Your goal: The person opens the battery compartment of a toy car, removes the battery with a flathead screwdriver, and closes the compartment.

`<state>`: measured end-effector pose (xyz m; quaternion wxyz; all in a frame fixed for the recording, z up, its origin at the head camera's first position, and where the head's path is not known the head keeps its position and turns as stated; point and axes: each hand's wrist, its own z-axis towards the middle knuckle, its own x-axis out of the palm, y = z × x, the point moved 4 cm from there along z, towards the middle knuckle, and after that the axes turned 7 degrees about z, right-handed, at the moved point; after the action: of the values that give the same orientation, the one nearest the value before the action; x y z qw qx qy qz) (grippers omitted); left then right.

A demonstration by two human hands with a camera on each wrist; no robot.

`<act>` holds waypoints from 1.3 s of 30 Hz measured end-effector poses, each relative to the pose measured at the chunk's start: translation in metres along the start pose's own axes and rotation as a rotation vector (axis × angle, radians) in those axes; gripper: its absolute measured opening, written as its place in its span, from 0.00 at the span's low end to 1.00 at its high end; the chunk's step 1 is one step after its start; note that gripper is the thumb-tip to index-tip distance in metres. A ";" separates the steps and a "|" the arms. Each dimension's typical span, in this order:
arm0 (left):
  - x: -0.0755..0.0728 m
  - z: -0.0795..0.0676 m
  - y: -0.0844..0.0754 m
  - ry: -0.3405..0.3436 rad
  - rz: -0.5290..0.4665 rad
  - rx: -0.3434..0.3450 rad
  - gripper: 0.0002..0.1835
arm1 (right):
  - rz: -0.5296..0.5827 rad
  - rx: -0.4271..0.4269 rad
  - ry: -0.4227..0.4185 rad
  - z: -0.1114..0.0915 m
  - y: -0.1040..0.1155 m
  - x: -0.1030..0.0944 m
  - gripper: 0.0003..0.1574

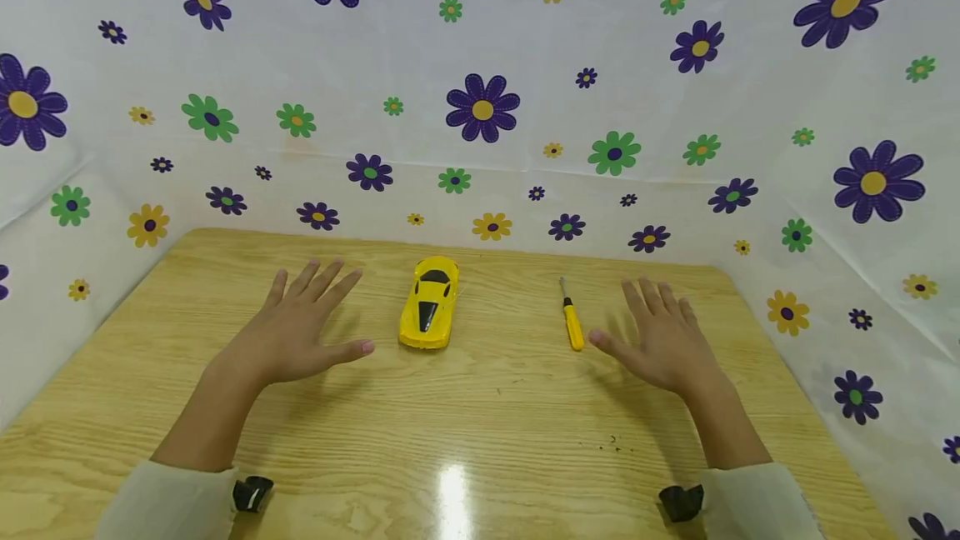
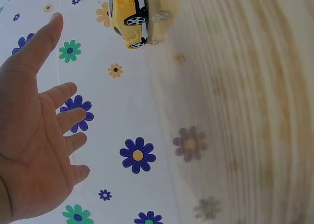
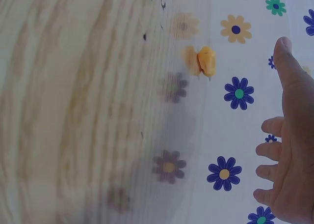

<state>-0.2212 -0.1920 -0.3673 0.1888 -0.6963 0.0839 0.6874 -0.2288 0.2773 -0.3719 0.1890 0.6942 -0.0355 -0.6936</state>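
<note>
A yellow toy car (image 1: 429,303) with black windows stands on the wooden table, right of my left hand (image 1: 294,332). That hand hovers over the tabletop, fingers spread and holding nothing. In the left wrist view the toy car (image 2: 128,15) shows its side and dark wheels, beyond the thumb. A small screwdriver (image 1: 572,323) with a yellow handle and thin metal shaft lies just left of my right hand (image 1: 660,344). The right hand is also spread and bare, its thumb close to the handle. The right wrist view shows the screwdriver (image 3: 207,62) end-on.
The glossy wooden table (image 1: 480,423) has dark specks (image 1: 615,442) near its right front. A white flower-printed sheet (image 1: 420,48) hangs behind the table and along both sides. Black straps (image 1: 252,493) sit at the sleeve cuffs.
</note>
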 end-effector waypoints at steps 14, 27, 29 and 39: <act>0.000 0.011 0.001 -0.030 0.006 0.031 0.49 | -0.009 -0.048 0.004 0.014 0.018 0.009 0.62; 0.007 0.047 0.004 -0.011 0.026 0.065 0.47 | -0.019 -0.163 -0.005 0.033 0.052 0.020 0.56; 0.007 0.054 0.003 -0.005 0.027 0.071 0.47 | -0.020 -0.184 -0.017 0.035 0.058 0.020 0.55; 0.003 0.089 -0.010 0.012 0.056 0.145 0.43 | -0.002 -0.241 0.002 0.045 0.090 0.023 0.54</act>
<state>-0.3000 -0.1491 -0.3673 0.2189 -0.6823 0.1538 0.6804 -0.2524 0.1775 -0.3645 0.2703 0.6671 0.0489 -0.6925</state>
